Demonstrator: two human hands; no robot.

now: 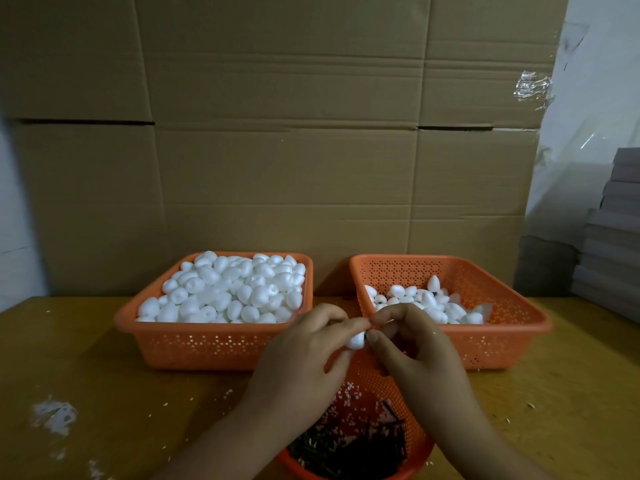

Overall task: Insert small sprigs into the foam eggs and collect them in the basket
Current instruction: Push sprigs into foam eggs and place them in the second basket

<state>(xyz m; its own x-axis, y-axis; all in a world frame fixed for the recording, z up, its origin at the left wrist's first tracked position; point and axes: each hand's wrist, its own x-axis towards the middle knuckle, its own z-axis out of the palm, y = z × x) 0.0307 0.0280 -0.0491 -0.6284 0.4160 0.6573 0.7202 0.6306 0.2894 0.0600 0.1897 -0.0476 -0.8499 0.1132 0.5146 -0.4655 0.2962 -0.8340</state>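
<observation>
the left hand (298,362) grips a white foam egg (356,340) between thumb and curled fingers, above the near middle of the desk (104,375). the right hand (415,344) meets it from the other side, its fingers pinched at the top of the egg; whether a sprig sits between them is too small to tell. below the hands, at the desk's near edge, an orange basket (420,441) holds dark sprigs (349,448). toward the far edge, a left basket (214,344) is heaped with plain eggs and a right basket (491,344) holds a shallow layer of eggs.
</observation>
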